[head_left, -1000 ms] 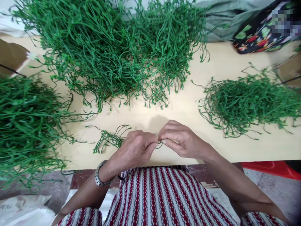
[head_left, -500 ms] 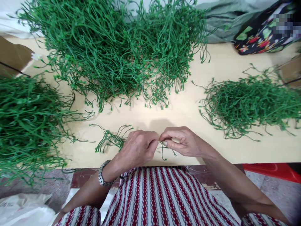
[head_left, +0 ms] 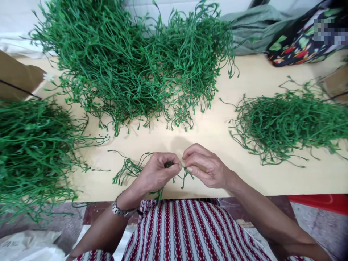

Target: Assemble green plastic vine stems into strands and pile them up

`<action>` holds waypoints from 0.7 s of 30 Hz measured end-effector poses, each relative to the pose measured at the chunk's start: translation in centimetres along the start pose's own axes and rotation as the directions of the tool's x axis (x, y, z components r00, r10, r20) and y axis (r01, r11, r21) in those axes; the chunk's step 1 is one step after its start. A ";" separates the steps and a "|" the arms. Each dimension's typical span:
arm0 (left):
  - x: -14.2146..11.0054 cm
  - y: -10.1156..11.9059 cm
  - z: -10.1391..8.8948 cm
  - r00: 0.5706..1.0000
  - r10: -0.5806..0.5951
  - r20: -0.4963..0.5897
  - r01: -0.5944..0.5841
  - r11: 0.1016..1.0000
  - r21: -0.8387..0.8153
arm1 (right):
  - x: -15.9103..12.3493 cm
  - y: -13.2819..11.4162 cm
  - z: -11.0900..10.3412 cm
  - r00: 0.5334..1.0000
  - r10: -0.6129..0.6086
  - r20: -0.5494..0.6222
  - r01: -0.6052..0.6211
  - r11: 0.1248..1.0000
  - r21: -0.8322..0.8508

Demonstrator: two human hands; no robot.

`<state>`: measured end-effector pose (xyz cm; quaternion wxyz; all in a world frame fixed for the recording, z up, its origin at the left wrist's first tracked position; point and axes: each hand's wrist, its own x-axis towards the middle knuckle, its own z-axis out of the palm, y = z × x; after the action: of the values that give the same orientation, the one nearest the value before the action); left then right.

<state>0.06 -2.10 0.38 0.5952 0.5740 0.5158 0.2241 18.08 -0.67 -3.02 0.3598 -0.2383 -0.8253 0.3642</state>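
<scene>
My left hand [head_left: 156, 172] is closed near the table's front edge, with a bunch of thin green stems [head_left: 127, 169] sticking out past its wrist side. More of those stems show below the palm. Thumb and fingertips meet in a pinch beside my right hand [head_left: 209, 167], whose fingertips are also pinched together. Between the two sets of fingertips hangs a short forked green stem [head_left: 184, 178] with small budded ends. The exact grip point is hidden by the fingers.
A large heap of green stems [head_left: 130, 65] spreads across the back of the pale table [head_left: 206, 134]. Other piles lie at the left [head_left: 32, 145] and right [head_left: 293, 121]. Cardboard [head_left: 20, 78], a flowered cloth [head_left: 296, 47] and a red object [head_left: 318, 203] are at the sides.
My left hand has turned, opening a gap between thumb and fingers that shows stems inside. The right-hand fingers have drawn closer together, and the forked stem has shifted slightly left.
</scene>
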 end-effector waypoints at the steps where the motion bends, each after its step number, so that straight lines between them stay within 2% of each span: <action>1: 0.1 0.0 0.0 1.000 -0.018 0.000 0.018 0.999 -0.033 | 0.0 0.0 0.1 1.000 -0.006 -0.004 0.006 1.000 0.006; 6: 0.6 -0.5 0.2 0.997 -0.071 -0.027 0.066 0.985 -0.157 | 0.0 -0.1 0.2 0.999 -0.013 -0.030 0.014 0.999 0.046; 9: 0.5 -0.5 0.2 0.998 -0.047 -0.045 0.041 0.991 -0.129 | -0.1 -0.2 0.2 0.999 0.030 -0.025 -0.028 0.994 0.106; 11: 0.3 -0.2 0.2 0.998 0.006 -0.061 -0.007 1.000 -0.021 | -0.2 -0.3 0.1 0.992 0.123 0.012 -0.123 0.979 0.165; 14: -0.3 0.2 0.5 0.987 0.133 -0.092 -0.106 0.962 0.253 | -0.4 -0.3 0.3 0.948 0.310 0.078 -0.319 0.910 0.263; 18: -0.6 0.1 0.9 0.939 0.331 -0.093 -0.221 0.788 0.574 | -0.5 -0.3 0.8 0.880 0.459 0.118 -0.470 0.812 0.345; 21: -0.6 -0.3 1.1 0.908 0.413 -0.074 -0.256 0.686 0.681 | -0.2 -0.6 0.6 0.877 0.459 0.139 -0.480 0.846 0.233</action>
<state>0.69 -3.19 0.15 0.2424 0.8019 0.5097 0.1962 17.66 -1.48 -2.96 0.2553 -0.3691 -0.7000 0.5554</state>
